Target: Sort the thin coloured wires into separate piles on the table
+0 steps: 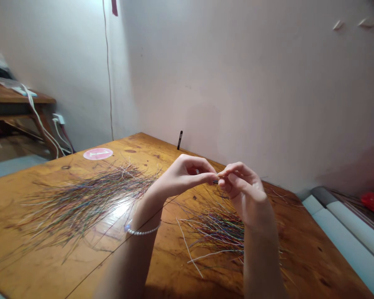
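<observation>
My left hand (187, 176) and my right hand (244, 189) meet fingertip to fingertip above the table, both closed in a pinch. Between them they hold a thin dark wire (112, 251), whose long end slants down to the lower left past my left wrist. The exact point where the fingers grip it is mostly hidden. A loose spread of thin coloured wires (90, 195) lies left of my hands. Below them is a second bundle of coloured wires (218, 226), partly covered by my right forearm. A beaded bracelet (143, 231) circles my left wrist.
The wooden table (162, 274) reaches back to a pale wall. A black pen-like stick (180, 140) stands at its far edge, near a pink round sticker (97, 154). Long pale rolls or boards (345, 241) lie along the right side. Another desk (18, 94) with white cables stands left.
</observation>
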Motion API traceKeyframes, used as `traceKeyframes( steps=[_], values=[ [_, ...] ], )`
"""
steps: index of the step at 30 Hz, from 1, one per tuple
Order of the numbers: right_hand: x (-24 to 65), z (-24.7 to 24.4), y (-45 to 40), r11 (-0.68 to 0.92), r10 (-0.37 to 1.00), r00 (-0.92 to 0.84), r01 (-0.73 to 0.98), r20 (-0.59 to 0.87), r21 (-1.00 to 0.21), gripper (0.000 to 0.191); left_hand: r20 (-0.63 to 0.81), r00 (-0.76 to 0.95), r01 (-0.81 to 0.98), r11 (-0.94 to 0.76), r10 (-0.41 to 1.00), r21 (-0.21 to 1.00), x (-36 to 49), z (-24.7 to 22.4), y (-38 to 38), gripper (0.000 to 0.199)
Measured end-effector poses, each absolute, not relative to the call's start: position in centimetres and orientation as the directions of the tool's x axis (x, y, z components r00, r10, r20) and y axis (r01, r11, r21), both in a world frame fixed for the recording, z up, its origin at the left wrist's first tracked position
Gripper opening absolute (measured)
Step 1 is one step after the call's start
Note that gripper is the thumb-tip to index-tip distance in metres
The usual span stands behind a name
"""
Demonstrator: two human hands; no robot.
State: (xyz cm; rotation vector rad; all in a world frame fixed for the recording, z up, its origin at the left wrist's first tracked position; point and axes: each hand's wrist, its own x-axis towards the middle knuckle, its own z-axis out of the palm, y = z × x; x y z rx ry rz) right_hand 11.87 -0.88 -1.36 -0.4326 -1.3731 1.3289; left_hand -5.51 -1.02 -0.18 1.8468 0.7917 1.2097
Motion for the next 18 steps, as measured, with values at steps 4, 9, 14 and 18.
traceKeyframes(
  steps=[4,9,14,18],
  values=[
    [11.96,-1.33,-0.86,0.355,0.827,-0.299,-0.379,0.476,-0.855,0.004,0.452,0.350,0.067,-0.503,0.820,0.862,-5.48,-0.12,-1.07,0.020],
    [12.07,-1.43,-0.82,0.404,0.801,-0.302,-0.363,0.516,-0.840,0.011,0.454,0.350,0.076,-0.508,0.820,0.858,-5.28,0.08,-1.26,0.022],
    [12.02,-1.43,-0.82,0.409,0.806,-0.284,-0.368,0.520,-0.835,0.012,0.459,0.361,0.130,-0.531,0.812,0.837,-5.12,0.18,-1.35,0.021],
    [11.98,-1.42,-0.86,0.370,0.834,-0.258,-0.398,0.489,-0.840,0.007,0.451,0.380,0.138,-0.532,0.807,0.836,-5.05,0.07,-1.25,0.021]
  ],
)
